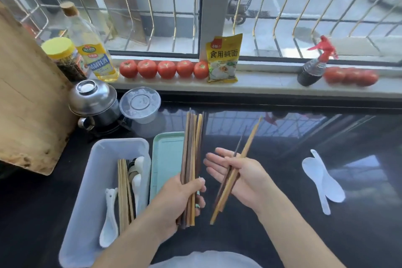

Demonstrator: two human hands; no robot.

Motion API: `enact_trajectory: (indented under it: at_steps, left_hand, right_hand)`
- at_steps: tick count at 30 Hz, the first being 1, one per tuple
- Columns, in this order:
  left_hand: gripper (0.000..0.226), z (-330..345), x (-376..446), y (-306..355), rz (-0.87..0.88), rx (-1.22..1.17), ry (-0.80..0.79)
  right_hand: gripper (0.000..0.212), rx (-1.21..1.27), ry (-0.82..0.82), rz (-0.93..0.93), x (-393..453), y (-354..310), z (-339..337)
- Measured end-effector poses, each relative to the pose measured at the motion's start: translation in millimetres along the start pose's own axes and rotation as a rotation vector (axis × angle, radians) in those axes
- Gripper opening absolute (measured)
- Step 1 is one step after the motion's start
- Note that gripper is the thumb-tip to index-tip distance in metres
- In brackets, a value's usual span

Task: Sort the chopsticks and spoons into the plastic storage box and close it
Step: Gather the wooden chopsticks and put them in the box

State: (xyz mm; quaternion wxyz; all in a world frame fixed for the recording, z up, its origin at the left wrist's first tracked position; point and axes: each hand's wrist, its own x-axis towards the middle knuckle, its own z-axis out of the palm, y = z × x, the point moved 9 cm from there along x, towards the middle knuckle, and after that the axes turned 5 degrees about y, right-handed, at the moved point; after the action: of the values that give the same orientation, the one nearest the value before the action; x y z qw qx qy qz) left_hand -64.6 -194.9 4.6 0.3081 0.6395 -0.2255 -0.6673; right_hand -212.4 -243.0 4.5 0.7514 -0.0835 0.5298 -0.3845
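Far left we see a wooden board point(28, 98) leaning at the edge of the dark counter point(282, 180), with a steel pot point(95, 104) under an upturned steel bowl beside it and an upside-down clear plastic tub point(140, 104) just right of the pot. Nearer us the translucent plastic storage box point(87, 191) sits open; inside we count several light chopsticks point(124, 191) lying lengthwise, one white ceramic spoon point(109, 222) at their left and more spoons point(136, 172) piled at their right, exact count unclear. The box's teal lid point(165, 159) lies flat just right of it, touching or nearly so. Our left hand point(180, 200) is clenched round a thick bundle of mixed dark and light chopsticks point(192, 143), held upright over the lid's right edge. Our right hand point(239, 176) is palm up, fingers loosely curled, pinching a few chopsticks point(241, 154), light and dark, angled up to the right. Well to the right, two white rice paddles point(322, 180) lie overlapped on the counter. On the windowsill we see an oil bottle point(91, 50), a yellow-lidded jar point(65, 59), tomatoes point(165, 69), a yellow packet point(223, 59) and a spray bottle point(313, 67).
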Motion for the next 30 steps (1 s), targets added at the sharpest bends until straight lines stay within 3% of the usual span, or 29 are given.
enact_trajectory:
  at_steps: [5, 8, 11, 15, 17, 20, 22, 27, 30]
  left_hand:
    - [0.025, 6.4, -3.8, -5.9, 0.093, 0.132, -0.035]
    - [0.025, 20.6, -21.6, -11.8, 0.066, 0.011, -0.229]
    - [0.038, 27.7, -40.2, -17.5, 0.045, 0.008, -0.362]
    - [0.03, 10.6, -42.7, -13.2, 0.097, 0.129, -0.352]
    - [0.026, 4.8, -45.1, -13.6, 0.083, 0.099, -0.344]
    - [0.025, 4.8, -50.0, -20.5, 0.087, 0.103, -0.349]
    - [0.029, 6.3, -55.0, -31.0, 0.065, 0.129, -0.361]
    - [0.029, -1.7, -69.6, -58.5, -0.063, 0.118, -0.4]
    - [0.019, -4.1, -70.2, -51.8, -0.08, 0.034, -0.405]
  right_hand:
    - [0.038, 0.051, -0.064, 0.071, -29.9, 23.2, 30.2]
    - [0.04, 0.034, -0.022, 0.05, -36.6, 31.6, 33.8]
    - [0.043, -0.113, 0.028, -0.004, -42.2, 40.6, 40.1]
    - [0.036, -0.392, -0.055, -0.044, -53.8, 38.5, 58.0]
    - [0.04, -0.515, -0.092, -0.129, -53.7, 19.1, 68.9]
    - [0.059, -0.458, 0.1, -0.426, -37.2, -49.7, 68.7]
    - [0.063, -0.672, 0.139, -0.57, -30.8, -85.1, 80.0]
    - [0.08, -1.573, -0.209, -0.296, -14.6, -27.1, 104.6]
    - [0.079, -1.514, -0.288, -0.326, -16.1, -19.3, 117.8]
